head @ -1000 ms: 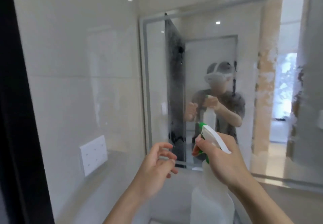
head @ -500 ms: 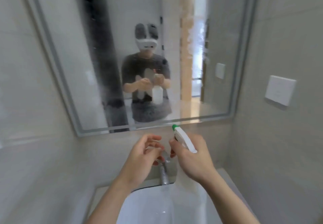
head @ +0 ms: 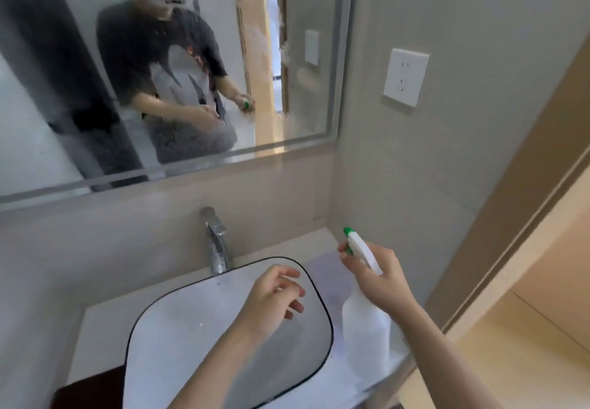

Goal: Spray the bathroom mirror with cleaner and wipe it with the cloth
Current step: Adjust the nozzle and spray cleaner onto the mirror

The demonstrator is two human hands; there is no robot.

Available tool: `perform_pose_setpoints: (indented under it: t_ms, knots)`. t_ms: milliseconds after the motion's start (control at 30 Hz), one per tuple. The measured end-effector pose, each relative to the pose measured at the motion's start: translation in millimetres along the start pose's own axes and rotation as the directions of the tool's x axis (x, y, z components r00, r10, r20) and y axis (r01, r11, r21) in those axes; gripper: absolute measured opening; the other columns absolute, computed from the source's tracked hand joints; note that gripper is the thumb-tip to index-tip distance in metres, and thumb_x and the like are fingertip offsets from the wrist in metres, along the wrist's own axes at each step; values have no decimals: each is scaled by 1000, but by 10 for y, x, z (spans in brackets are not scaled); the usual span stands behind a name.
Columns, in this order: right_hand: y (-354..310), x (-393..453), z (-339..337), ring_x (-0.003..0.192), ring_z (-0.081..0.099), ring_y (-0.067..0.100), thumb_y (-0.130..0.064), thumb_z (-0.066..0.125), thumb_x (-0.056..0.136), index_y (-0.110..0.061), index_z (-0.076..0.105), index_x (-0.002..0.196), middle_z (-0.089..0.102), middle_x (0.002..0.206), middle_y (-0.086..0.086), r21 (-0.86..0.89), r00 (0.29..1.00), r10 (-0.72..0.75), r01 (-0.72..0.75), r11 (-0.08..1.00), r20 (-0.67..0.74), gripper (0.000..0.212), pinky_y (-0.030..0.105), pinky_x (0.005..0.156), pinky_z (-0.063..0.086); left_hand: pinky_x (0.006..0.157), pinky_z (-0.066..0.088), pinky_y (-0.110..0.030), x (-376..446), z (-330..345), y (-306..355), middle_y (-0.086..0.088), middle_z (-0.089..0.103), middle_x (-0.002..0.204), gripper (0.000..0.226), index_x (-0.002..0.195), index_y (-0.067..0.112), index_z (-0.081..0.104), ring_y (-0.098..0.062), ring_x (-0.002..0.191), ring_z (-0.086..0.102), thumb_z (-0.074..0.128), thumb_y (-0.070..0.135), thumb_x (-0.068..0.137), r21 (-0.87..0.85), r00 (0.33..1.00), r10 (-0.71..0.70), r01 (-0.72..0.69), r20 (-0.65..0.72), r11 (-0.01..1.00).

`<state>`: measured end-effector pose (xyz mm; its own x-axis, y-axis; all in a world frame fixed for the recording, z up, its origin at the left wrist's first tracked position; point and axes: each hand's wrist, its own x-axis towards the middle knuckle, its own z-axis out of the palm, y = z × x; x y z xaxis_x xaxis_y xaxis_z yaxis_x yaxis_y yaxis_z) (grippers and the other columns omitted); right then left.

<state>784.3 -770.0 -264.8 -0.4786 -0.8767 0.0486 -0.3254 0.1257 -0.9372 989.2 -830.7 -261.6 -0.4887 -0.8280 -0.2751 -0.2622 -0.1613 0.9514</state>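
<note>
My right grip (head: 376, 276) clasps the spray bottle (head: 364, 322) above the counter (head: 316, 244); my left grip (head: 271, 300) hangs open, empty, over the sink (head: 178, 319).

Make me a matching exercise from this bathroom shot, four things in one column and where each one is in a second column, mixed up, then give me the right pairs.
Things:
1. spray bottle
2. faucet
3. wall outlet
4. purple cloth

Places:
A. on the wall to the right of the mirror
B. flat on the counter beside the sink, under the bottle
C. held in the right hand
D. behind the sink basin, below the mirror

Pairs: 1-C, 2-D, 3-A, 4-B
</note>
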Motion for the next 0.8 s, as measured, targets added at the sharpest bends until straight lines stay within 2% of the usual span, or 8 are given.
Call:
perform_pose_setpoints:
  t_ms: [167,267,400,533,600,667,733,800]
  knots:
    - [561,254,23,80,69,28,-25,65,94,-16,72,86,76,91,5,72,976,169,-160,984,-135,14,27,65,47,64,48,-32,58,167,-407,-13,71,93,19,106,9,62,-18,70,67,50,4,91,29,986,-166,165,21,986]
    - [852,482,183,71,59,24,-28,66,93,-3,67,86,66,78,20,108,964,230,-216,970,-136,26,31,65,42,63,51,-30,96,244,-500,-16,74,99,20,108,9,63,-18,73,68,52,4,92,4,973,-230,230,-29,973]
    - [1141,789,387,67,49,19,-28,66,93,6,62,91,56,74,8,90,963,251,-243,966,-97,35,30,59,38,70,53,-28,221,278,-566,-9,76,100,22,110,15,64,-21,88,72,54,8,91,-7,963,-264,264,-62,965]
    - [1414,902,555,58,46,13,-29,70,92,-7,67,82,54,67,1,61,971,228,-224,973,-69,24,21,53,39,76,52,-34,350,166,-625,-10,76,100,23,109,16,64,-19,87,71,54,7,91,-37,954,-274,272,-122,962]
    - [1544,879,655,66,60,14,-30,72,91,-21,72,87,69,75,3,55,976,216,-214,975,-34,11,17,58,46,78,54,-34,372,115,-663,-6,77,96,23,106,20,66,-18,89,73,58,16,85,-61,942,-295,289,-163,955]
    - [1603,866,717,77,66,16,-30,72,91,-25,73,94,75,86,6,55,977,215,-215,975,-5,6,20,66,50,78,56,-33,390,73,-689,-1,78,92,31,104,24,67,-18,89,74,59,26,74,-67,933,-308,301,-188,951]
    - [1611,857,719,85,67,12,-32,76,88,-25,70,106,72,95,-5,20,980,198,-199,980,31,20,21,73,50,76,54,-32,417,43,-707,-6,77,93,29,106,21,65,-20,88,73,59,22,78,-79,930,-318,309,-183,948]
    - [1675,803,663,97,65,6,-37,82,81,-29,62,125,68,110,-12,-32,972,208,-206,978,111,49,25,84,49,74,52,-32,425,15,-721,-12,75,96,26,108,15,63,-21,84,71,58,14,83,-98,929,-324,311,-181,945]
